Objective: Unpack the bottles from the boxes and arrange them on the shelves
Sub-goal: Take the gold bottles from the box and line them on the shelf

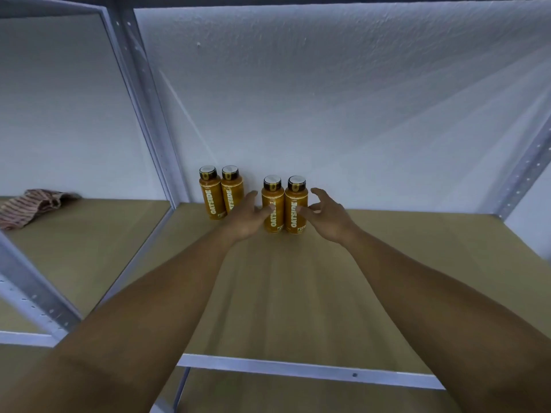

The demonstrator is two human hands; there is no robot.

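1. 4 orange Oatside bottles stand upright at the back of the wooden shelf board [298, 293], by the white wall [328, 99]. The left pair [220, 193] stands close together; after a gap comes a right pair.
2. The left hand [249, 217] is loosely spread, fingertips on the front of the third bottle [273, 190]. The right hand [326, 217] is equally loose, fingertips touching the fourth bottle [295, 195]. Neither wraps a bottle.
3. They look full, so probably weighty: smooth, rigid, tall, easily tipped. Grip mid-body, or push low.
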